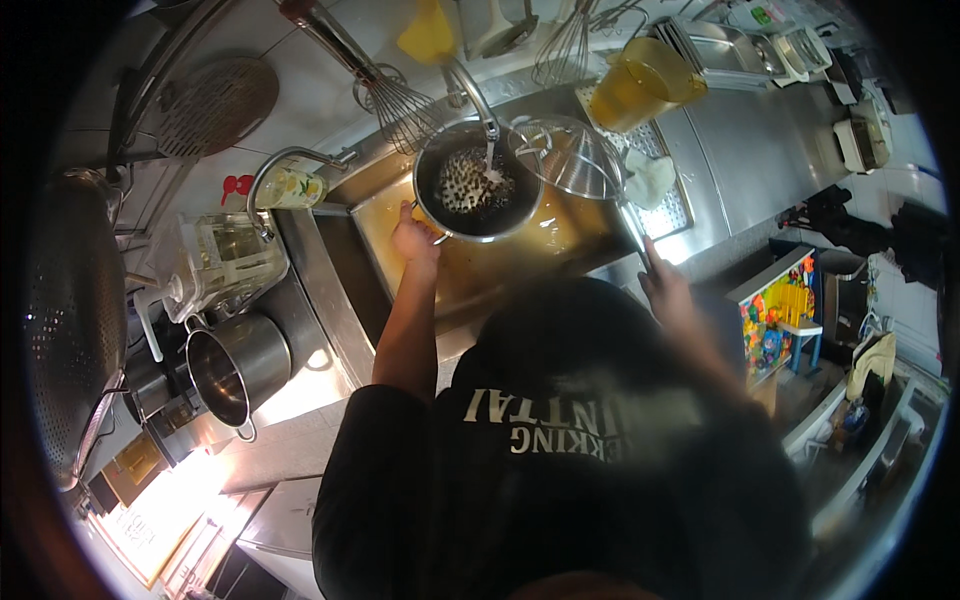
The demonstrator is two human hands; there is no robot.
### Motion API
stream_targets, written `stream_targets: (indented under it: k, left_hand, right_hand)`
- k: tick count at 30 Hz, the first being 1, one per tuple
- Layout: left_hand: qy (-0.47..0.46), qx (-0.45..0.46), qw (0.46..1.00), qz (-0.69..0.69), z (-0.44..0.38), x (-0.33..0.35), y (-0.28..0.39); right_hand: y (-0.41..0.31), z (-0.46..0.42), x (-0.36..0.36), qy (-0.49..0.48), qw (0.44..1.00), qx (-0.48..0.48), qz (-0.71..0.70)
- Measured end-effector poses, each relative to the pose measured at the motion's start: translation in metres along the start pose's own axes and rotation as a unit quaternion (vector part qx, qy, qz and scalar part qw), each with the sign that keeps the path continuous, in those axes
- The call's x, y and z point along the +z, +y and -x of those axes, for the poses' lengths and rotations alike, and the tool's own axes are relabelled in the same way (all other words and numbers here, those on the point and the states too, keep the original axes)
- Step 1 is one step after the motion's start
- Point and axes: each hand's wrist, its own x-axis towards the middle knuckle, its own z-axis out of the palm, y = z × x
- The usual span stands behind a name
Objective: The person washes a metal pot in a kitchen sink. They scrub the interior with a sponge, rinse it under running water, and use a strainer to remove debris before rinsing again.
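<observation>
A round metal pot (517, 214) is held over the sink (480, 289). My left hand (416, 238) grips its side handle at the lower left. Water runs from a curved faucet (477, 97) into the pot, onto dark liquid (480, 180) with small dark round pieces and pale foam. To the right, my right hand (666, 283) is closed around the long handle of a metal strainer (577, 157). The strainer's bowl hangs over the sink, and its front loop overlaps the pot's right rim; whether they touch, I cannot tell. Brownish water with bright reflections lies in the sink.
A yellowish jug (646, 84) and a pale cloth (649, 178) rest on the perforated drainboard (664, 217). Whisks (390, 97) and ladles hang along the wall. A second faucet (281, 161), a clear container (232, 259) and a tall steel pot (259, 358) are at left.
</observation>
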Motion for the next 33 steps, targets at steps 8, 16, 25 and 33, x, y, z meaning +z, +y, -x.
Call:
stream_targets:
  k: [8, 16, 25, 33]
  left_hand:
    - [-0.032, 0.057, 0.994, -0.085, 0.021, 0.005, 0.005]
    - [0.001, 0.094, 0.989, -0.113, 0.031, 0.007, 0.011]
    - [-0.013, 0.091, 0.982, -0.165, 0.035, 0.010, 0.016]
    - [-0.012, 0.086, 0.983, -0.159, 0.036, 0.014, 0.020]
  right_hand:
    - [0.000, -0.002, -0.003, 0.002, 0.999, 0.026, -0.023]
    - [0.014, 0.000, 0.017, 0.003, 0.994, 0.057, -0.098]
    - [0.025, 0.009, 0.022, -0.012, 0.992, 0.057, -0.115]
    - [0.023, 0.010, 0.020, -0.012, 0.992, 0.062, -0.106]
